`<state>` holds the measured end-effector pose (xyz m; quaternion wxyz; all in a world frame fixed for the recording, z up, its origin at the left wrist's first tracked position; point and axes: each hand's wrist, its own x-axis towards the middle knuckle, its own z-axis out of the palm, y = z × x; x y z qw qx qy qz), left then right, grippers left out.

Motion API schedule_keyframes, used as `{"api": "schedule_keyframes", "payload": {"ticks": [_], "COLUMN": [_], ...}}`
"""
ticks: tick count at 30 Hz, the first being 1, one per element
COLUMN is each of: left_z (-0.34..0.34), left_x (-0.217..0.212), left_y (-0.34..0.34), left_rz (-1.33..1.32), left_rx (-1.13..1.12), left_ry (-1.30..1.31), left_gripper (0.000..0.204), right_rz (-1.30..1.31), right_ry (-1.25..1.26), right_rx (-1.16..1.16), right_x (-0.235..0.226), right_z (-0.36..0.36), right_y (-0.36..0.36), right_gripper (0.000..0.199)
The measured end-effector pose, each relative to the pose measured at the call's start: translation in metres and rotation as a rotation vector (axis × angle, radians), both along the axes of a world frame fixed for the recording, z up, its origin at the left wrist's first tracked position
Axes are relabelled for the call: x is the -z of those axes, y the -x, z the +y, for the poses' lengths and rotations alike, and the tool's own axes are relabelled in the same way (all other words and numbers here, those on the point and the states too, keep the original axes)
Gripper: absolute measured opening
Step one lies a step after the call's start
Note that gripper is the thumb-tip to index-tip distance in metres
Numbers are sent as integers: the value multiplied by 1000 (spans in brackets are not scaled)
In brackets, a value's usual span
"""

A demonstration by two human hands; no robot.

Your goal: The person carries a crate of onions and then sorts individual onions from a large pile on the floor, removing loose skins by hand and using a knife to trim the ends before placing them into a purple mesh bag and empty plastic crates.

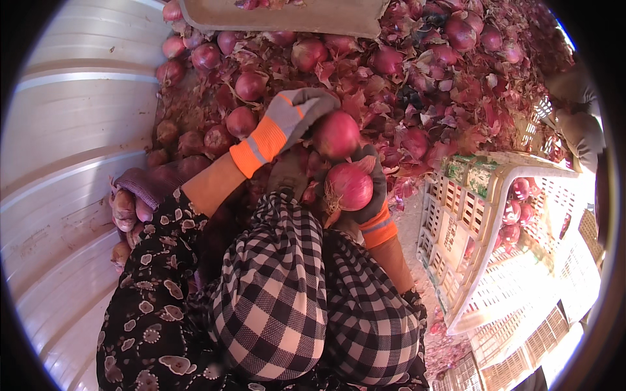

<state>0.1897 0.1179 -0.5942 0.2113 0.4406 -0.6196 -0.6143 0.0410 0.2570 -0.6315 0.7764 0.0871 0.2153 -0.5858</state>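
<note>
Both of my hands wear grey work gloves with orange cuffs. My left hand (306, 107) reaches over the pile, its fingers curled round the far side of a large red onion (337, 135). Just nearer to me, my right hand (376, 189) grips a second red onion (349, 187), its rooty end facing left. The two onions are close together above my knees. Beyond them spreads a heap of red onions (308, 55) mixed with loose dry skins (355, 104). My left fingertips are partly hidden behind the onion.
A white slatted plastic crate (456, 228) with onions in it stands at the right, tilted. At far top is a beige tub edge (280, 21). A corrugated metal wall (85, 130) runs along the left, beside a purple mesh sack (147, 189). Another person's shoes or gloves (578, 130) appear far right.
</note>
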Motion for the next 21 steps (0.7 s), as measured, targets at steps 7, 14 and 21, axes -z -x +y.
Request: {"api": "schedule_keyframes", "payload": {"ticks": [7, 14, 21], "left_z": [-87, -106, -104], "left_x": [84, 79, 71], "left_y": [-32, 61, 40], "left_rz": [-237, -990, -326], "left_rx": [-424, -265, -468], "left_ry": [270, 220, -80], "left_gripper": [42, 84, 68], "right_rz": [-501, 32, -89], "right_ry": [410, 31, -13], "right_rx": [72, 400, 12], "right_x": [-84, -103, -28], "right_z": [33, 20, 10], "right_y": [92, 85, 43], "right_gripper": [67, 56, 50]}}
